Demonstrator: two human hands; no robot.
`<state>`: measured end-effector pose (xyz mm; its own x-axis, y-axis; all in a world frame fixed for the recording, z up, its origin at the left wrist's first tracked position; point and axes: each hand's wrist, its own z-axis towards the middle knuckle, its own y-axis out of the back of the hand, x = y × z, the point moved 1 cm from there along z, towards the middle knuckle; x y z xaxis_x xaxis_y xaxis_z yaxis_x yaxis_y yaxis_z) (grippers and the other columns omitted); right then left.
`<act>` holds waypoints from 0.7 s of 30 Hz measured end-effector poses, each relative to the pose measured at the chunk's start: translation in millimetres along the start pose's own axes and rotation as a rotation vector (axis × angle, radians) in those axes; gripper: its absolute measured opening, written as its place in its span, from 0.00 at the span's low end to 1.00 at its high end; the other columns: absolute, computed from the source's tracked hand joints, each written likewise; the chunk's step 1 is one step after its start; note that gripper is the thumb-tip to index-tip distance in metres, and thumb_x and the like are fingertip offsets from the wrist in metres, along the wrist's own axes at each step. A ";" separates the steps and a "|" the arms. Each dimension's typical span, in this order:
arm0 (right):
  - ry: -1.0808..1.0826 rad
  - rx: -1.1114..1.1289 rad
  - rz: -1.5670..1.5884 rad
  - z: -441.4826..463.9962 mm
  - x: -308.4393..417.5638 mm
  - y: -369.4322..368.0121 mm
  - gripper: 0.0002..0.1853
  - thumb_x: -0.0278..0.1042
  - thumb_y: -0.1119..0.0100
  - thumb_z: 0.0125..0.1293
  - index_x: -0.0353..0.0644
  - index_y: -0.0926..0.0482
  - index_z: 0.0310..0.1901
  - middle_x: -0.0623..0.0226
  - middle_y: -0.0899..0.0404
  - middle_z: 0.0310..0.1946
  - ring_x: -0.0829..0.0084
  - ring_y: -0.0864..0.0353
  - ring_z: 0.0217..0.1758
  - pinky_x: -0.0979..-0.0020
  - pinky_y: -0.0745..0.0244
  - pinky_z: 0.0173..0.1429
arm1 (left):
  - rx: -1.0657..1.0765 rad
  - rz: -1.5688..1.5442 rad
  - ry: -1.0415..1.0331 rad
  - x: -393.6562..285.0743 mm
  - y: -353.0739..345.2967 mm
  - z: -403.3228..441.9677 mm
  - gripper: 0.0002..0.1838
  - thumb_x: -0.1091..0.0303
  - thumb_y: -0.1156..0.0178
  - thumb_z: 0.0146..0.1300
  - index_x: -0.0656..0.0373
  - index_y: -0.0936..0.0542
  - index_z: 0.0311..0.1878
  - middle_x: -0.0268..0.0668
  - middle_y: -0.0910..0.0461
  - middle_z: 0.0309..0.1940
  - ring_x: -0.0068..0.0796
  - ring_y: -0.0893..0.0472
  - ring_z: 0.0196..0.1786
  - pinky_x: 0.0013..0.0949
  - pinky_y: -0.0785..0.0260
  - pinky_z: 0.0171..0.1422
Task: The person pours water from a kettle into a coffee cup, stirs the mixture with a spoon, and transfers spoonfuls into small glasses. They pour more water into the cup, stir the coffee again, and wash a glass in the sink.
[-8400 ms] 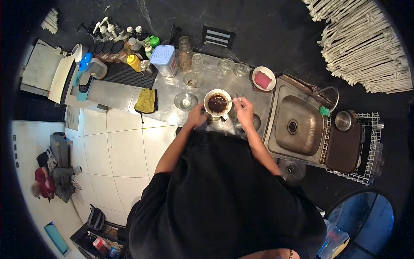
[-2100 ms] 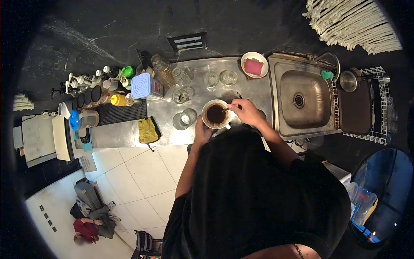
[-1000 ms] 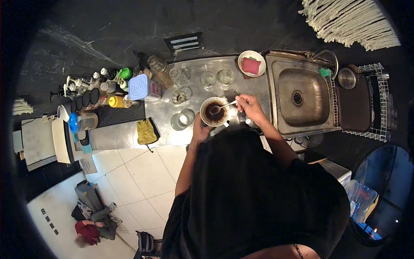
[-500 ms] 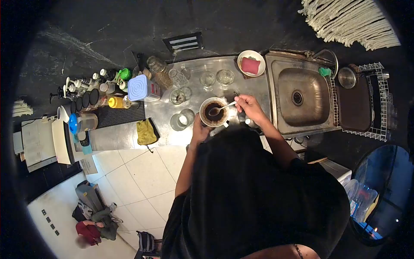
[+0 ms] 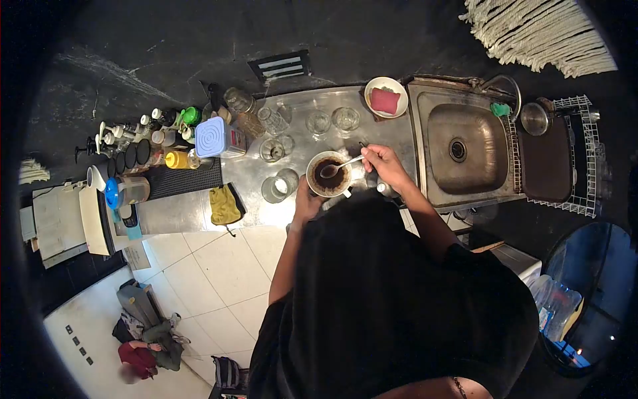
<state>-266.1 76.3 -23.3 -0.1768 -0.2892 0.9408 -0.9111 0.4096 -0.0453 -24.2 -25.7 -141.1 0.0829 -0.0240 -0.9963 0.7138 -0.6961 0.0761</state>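
A white cup with a small handle holds what looks like dark, wet coffee grounds, which also coat its inner wall. My left hand is closed around the cup's left side, its fingers partly hidden beneath it. Between the fingers and thumb of my right hand is a metal spoon, its bowl resting in the grounds. Left of the cup, a clear glass lies close to my left hand. A small pale-capped container sits just below my right hand.
Several drinking glasses stand behind the cup on the steel counter. A white bowl holds a red sponge. To the right is a sink; left are a blue-lidded tub, bottles and a yellow pouch. A person sits far off.
The spoon's bowl has shifted slightly left within the grounds. Both hands keep their hold, and the view has moved very little.
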 end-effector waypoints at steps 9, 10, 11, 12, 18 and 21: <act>0.014 0.004 0.026 1.5 1.9 2.6 0.18 0.42 0.45 0.78 0.38 0.25 0.31 0.74 0.28 0.22 0.81 0.31 0.27 0.75 0.34 0.36 | 0.005 -0.018 0.006 -4.8 -0.4 0.5 0.34 0.71 0.24 0.50 0.61 0.26 0.62 0.43 0.25 0.55 0.43 0.24 0.61 0.41 0.33 0.67; 0.013 0.005 0.025 1.6 2.8 3.2 0.18 0.42 0.45 0.78 0.38 0.24 0.31 0.74 0.27 0.23 0.82 0.31 0.27 0.75 0.33 0.36 | 0.005 -0.018 0.006 -5.7 -1.0 0.1 0.34 0.71 0.24 0.50 0.61 0.26 0.62 0.43 0.25 0.55 0.43 0.24 0.61 0.41 0.33 0.67; 0.012 0.006 0.025 2.1 3.6 3.8 0.18 0.42 0.45 0.78 0.38 0.24 0.31 0.74 0.27 0.23 0.82 0.30 0.28 0.75 0.33 0.36 | -0.004 -0.062 -0.005 -6.7 -1.5 0.1 0.34 0.71 0.25 0.50 0.62 0.26 0.62 0.42 0.25 0.55 0.43 0.24 0.60 0.41 0.33 0.67; 0.012 0.006 0.024 2.7 3.8 4.4 0.18 0.42 0.45 0.78 0.38 0.24 0.31 0.74 0.27 0.23 0.82 0.30 0.28 0.75 0.33 0.36 | -0.013 -0.105 -0.016 -6.5 -1.8 0.0 0.34 0.71 0.25 0.50 0.62 0.27 0.62 0.42 0.25 0.55 0.42 0.24 0.60 0.41 0.33 0.67; 0.044 0.003 0.010 6.7 9.1 9.0 0.18 0.42 0.44 0.77 0.37 0.23 0.31 0.73 0.26 0.23 0.82 0.30 0.28 0.76 0.33 0.36 | 0.008 -0.141 -0.033 -7.1 -1.2 -0.6 0.34 0.72 0.25 0.51 0.62 0.27 0.63 0.42 0.25 0.55 0.41 0.24 0.60 0.40 0.33 0.67; 0.056 -0.006 0.023 9.4 14.9 12.7 0.17 0.41 0.44 0.77 0.37 0.23 0.32 0.73 0.26 0.23 0.82 0.29 0.27 0.77 0.33 0.36 | -0.011 -0.066 0.028 -15.5 -2.0 -2.0 0.34 0.72 0.26 0.51 0.61 0.27 0.63 0.42 0.26 0.57 0.41 0.25 0.62 0.40 0.33 0.68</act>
<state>-283.8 69.0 -13.0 -0.1763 -0.2312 0.9568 -0.9049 0.4207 -0.0651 -25.5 -22.5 -125.8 0.0545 0.0418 -0.9976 0.7263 -0.6873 0.0108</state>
